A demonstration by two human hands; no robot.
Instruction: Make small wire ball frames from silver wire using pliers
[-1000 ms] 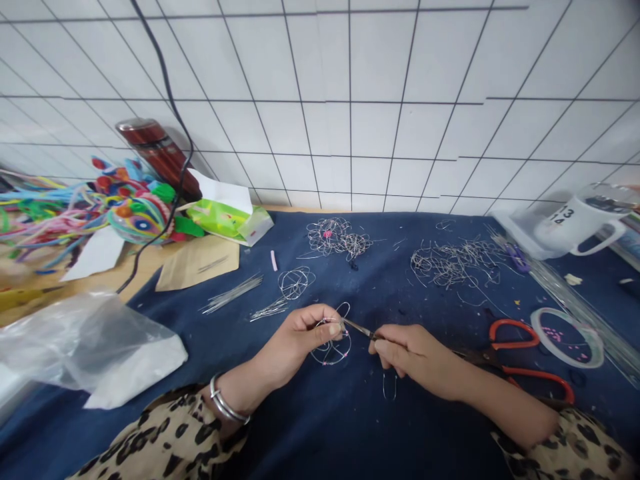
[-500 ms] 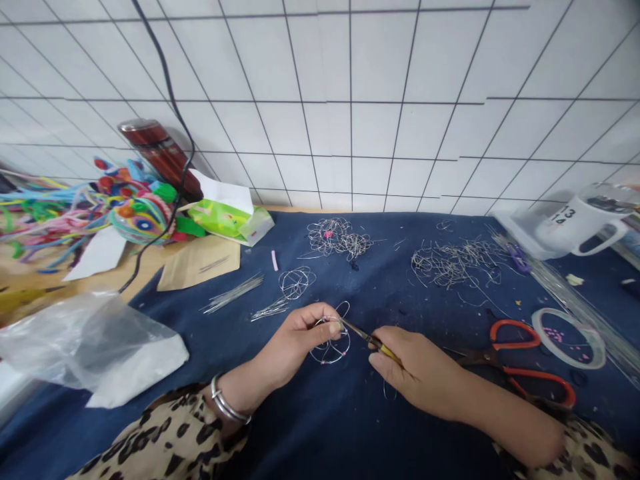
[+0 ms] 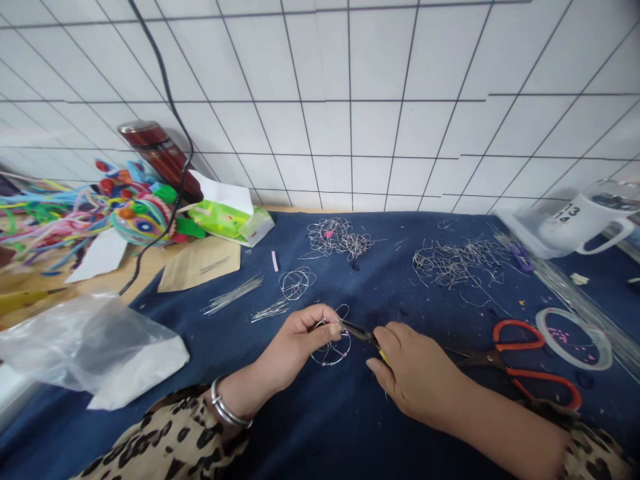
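Observation:
My left hand (image 3: 305,340) pinches a round wire ornament (image 3: 334,363) strung with small pink beads, its loops spreading below and above the fingertips. In my right hand (image 3: 415,370) is a pair of pliers (image 3: 363,333) with a yellow handle, mostly covered by the palm. Their jaws point left and meet the wire beside my left thumb; whether they grip it I cannot tell. Just behind my left hand lie a looped wire piece (image 3: 297,283) and a small bundle of short wires (image 3: 270,309).
Scissors with orange handles (image 3: 517,333) lie by my right forearm, near a round bead dish (image 3: 607,347). Tangled wire (image 3: 455,262) and wire loops (image 3: 335,238) are at the back. A plastic bag (image 3: 95,340) sits left; a white mug (image 3: 585,223) stands right.
My right hand has rolled and the pliers have turned, showing the jaws broader and less of the yellow handle. My left hand keeps its pinch almost in place.

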